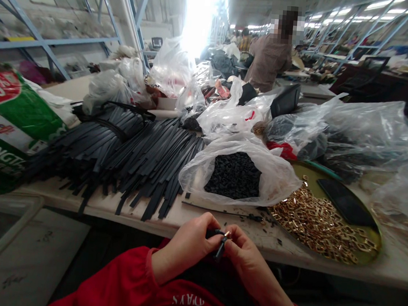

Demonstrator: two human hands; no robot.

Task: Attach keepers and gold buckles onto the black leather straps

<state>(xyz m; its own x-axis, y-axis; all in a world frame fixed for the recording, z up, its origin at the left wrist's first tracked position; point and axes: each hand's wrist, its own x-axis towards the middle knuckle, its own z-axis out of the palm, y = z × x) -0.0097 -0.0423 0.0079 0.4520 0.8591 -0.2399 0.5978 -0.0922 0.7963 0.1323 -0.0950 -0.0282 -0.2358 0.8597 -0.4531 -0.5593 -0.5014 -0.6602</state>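
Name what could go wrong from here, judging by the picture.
The small gold piece at the right hand could slip and fall, since it is held at the near edge of the table. The open bag of black bits might spill if bumped. The tray of gold fittings lies near that edge, so a knock could scatter them.

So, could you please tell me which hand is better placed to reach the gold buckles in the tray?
Probably the right hand: the tray of gold buckles lies to the right, nearer to it than to the left hand. Both hands are busy with a dark strap.
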